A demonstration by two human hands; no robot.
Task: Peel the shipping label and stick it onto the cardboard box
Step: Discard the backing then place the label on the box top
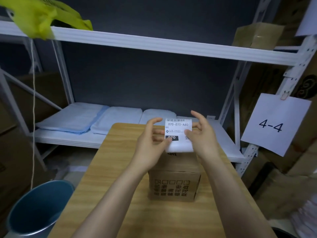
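The left hand [151,141] pinches the lower left corner of one shipping label [178,133], and the right hand [200,134] grips its right edge, both holding it up above the single cardboard box [173,184] on the wooden table [109,186]. The label reads "070-070-A80" under a barcode. A sheet marked "4-4" [274,124] hangs on the white shelving [154,43]; one blue bin [37,208] stands at left.

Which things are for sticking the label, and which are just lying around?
For the job: shipping label, cardboard box, left hand, right hand, both hands holding the label.
Just lying around: blue bin, folded blue cloths, paper sign, yellow bag.
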